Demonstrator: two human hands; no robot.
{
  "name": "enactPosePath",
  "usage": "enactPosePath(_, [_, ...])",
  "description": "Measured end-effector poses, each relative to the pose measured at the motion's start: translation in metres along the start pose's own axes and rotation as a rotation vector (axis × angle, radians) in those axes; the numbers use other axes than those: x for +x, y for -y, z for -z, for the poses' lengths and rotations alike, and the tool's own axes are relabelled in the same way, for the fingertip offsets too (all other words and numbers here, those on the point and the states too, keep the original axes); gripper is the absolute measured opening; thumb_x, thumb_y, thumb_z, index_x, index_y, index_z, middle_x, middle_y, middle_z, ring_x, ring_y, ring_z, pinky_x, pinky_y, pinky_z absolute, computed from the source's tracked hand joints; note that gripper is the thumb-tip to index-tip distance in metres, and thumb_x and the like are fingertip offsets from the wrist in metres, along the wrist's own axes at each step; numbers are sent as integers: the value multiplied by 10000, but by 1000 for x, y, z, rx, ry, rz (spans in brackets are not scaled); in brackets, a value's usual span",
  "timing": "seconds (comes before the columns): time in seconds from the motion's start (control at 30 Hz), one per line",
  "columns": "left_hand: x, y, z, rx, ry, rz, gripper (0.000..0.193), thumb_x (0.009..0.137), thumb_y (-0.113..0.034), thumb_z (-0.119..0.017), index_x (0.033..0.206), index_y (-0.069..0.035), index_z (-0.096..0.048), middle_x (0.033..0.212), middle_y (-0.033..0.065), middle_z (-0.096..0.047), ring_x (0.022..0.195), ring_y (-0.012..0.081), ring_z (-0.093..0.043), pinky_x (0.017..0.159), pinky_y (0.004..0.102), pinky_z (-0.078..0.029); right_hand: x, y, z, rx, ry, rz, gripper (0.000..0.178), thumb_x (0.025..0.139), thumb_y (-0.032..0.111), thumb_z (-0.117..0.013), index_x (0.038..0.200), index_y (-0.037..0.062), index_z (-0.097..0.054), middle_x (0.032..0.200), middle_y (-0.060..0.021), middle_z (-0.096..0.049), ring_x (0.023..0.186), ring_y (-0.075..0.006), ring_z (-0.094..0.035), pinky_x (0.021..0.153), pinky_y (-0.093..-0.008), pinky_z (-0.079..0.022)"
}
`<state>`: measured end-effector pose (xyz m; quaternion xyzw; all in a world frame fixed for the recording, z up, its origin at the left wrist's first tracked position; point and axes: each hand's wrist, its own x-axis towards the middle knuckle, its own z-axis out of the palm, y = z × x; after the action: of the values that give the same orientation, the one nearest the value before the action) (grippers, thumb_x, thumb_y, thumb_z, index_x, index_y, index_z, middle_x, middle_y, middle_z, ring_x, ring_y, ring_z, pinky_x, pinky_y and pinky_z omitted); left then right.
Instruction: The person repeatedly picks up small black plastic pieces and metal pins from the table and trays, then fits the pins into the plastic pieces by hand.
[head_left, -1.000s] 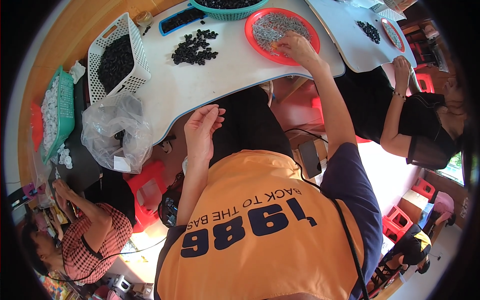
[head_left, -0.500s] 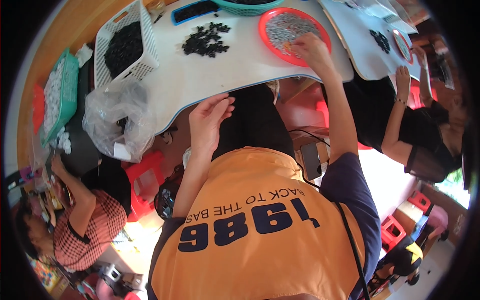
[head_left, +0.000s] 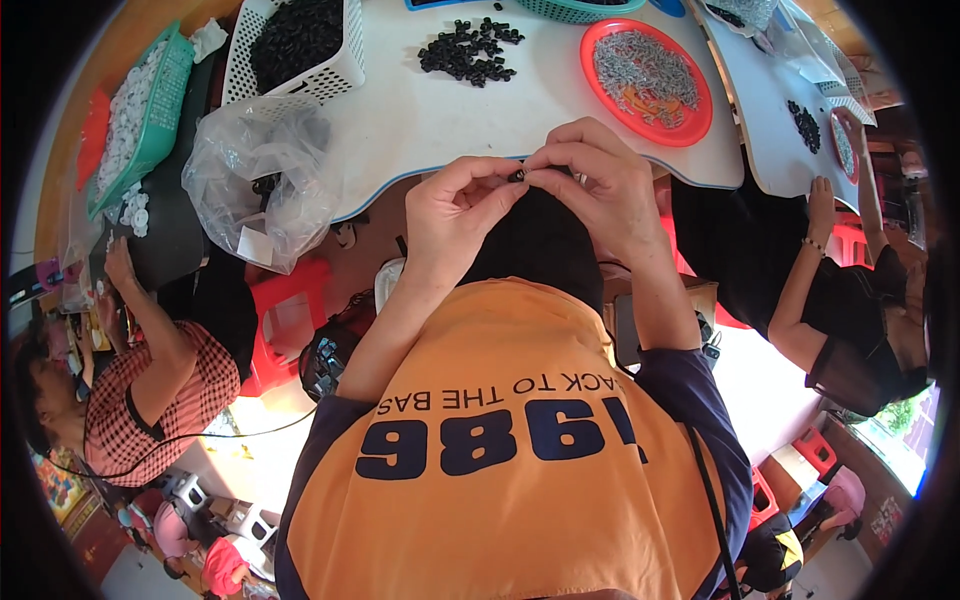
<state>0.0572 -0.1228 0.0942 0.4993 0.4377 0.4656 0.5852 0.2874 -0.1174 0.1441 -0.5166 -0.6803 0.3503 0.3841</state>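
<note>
In front of my lap, near the table's edge, my two hands meet fingertip to fingertip. My left hand (head_left: 450, 215) is closed in a pinch on a small black plastic part (head_left: 517, 175). Thumb and forefinger of my right hand (head_left: 612, 190) are pressed together against that part's other side; whatever they hold is too small and hidden to make out. Beyond my right hand lies a red round tray (head_left: 672, 136) with many small silvery metal pieces (head_left: 645, 68). A loose pile of black plastic parts (head_left: 470, 52) sits on the white table (head_left: 400, 130).
A white basket (head_left: 345, 68) of black parts stands at the far left, with a clear plastic bag (head_left: 235, 190) hanging by the edge. Further left is a teal basket (head_left: 170, 125) of white pieces. Co-workers sit on both sides; a red stool (head_left: 285, 325) stands at left.
My right hand has come back from the red tray to my left hand. My left hand has moved a little right, and the black part now shows between the fingertips. The view has shifted.
</note>
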Motion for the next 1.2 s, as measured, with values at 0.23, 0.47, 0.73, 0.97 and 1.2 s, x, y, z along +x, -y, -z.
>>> enactPosePath(0.23, [-11, -5, 28, 80, -52, -6, 245, 1070, 84, -886, 1313, 55, -877, 1138, 118, -917, 999, 149, -878, 911, 270, -710, 0, 6, -38, -248, -79, 231, 219, 973, 60, -959, 1188, 70, -917, 1162, -83, -784, 1067, -315, -763, 934, -441, -626])
enactPosePath(0.47, [6, 3, 54, 90, -107, 39, 219, 1089, 68, -876, 1307, 77, -869, 1120, 125, -914, 1008, 159, -879, 932, 286, -724, 13, 8, -71, -287, -104, 316, 327, 981, 78, -970, 1304, 69, -921, 1135, -92, -779, 1040, -319, -755, 926, -434, -611])
enactPosePath(0.73, [52, 19, 85, -317, -76, 73, 236, 1133, 38, -829, 1367, 67, -829, 1239, 204, -892, 1054, 230, -876, 964, 362, -736, 115, -113, -85, 56, -158, -191, 309, 1123, 150, -838, 1409, 45, -892, 1150, -113, -816, 978, -187, -741, 906, -360, -599])
enactPosePath(0.97, [70, -8, 133, -337, -102, 77, 280, 1145, 11, -827, 1422, 47, -801, 1273, 203, -878, 1088, 235, -859, 987, 378, -719, 257, -233, -126, -450, -300, 118, 235, 1134, 134, -805, 1326, 38, -900, 1230, -263, -837, 1108, -477, -813, 996, -535, -654])
enactPosePath(1.2, [68, -24, 204, -285, -155, 83, 274, 1142, 12, -828, 1414, 39, -809, 1272, 187, -878, 1105, 221, -848, 981, 361, -703, 331, -237, -177, -617, -240, -40, 213, 1141, 144, -780, 1298, 52, -891, 1305, -262, -792, 1159, -499, -810, 1027, -589, -665])
